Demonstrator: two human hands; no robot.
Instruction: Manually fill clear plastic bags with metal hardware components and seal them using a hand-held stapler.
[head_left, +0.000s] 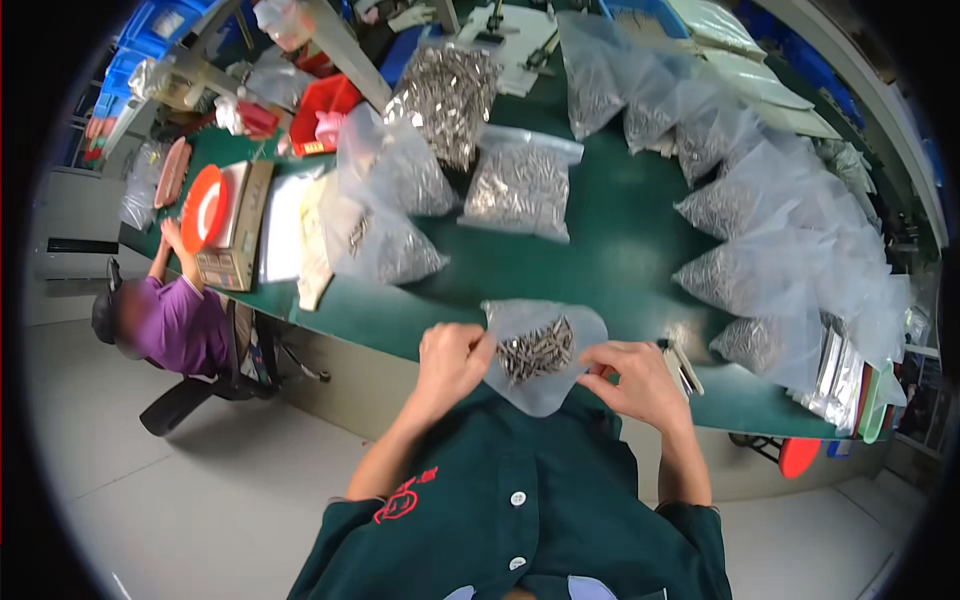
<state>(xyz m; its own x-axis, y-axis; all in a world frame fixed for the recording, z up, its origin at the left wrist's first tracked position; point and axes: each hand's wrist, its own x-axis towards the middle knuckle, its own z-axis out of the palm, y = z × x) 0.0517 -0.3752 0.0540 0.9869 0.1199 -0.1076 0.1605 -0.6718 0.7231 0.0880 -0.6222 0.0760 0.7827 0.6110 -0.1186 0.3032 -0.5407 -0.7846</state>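
The left hand [455,362] and the right hand [637,380] each pinch an opposite side of 1 translucent bag [545,395], fingers closed on its plastic. It sits in front of the person's shirt [525,470], at the near edge of the desk [620,240], and carries small metal parts [537,350]; whether the desk supports it, I cannot tell. If either pinch slips, the thin plastic could sag and tip the load, probably over the near edge toward the floor [270,480]. Uneven pulling could also tear a side (the pieces look heavy for such film).

Counted: 2 similar filled bags [405,255] stand left of centre, with 1 larger bag of shiny parts [445,100] behind and 1 flat filled bag [522,183] beside them. Along the right, I count at least 6 filled pouches [720,280]; overlapping plastic hides the full number. Farther left are 1 red bin [322,108], 1 orange basin [204,207] and 1 seated co-worker [185,325].
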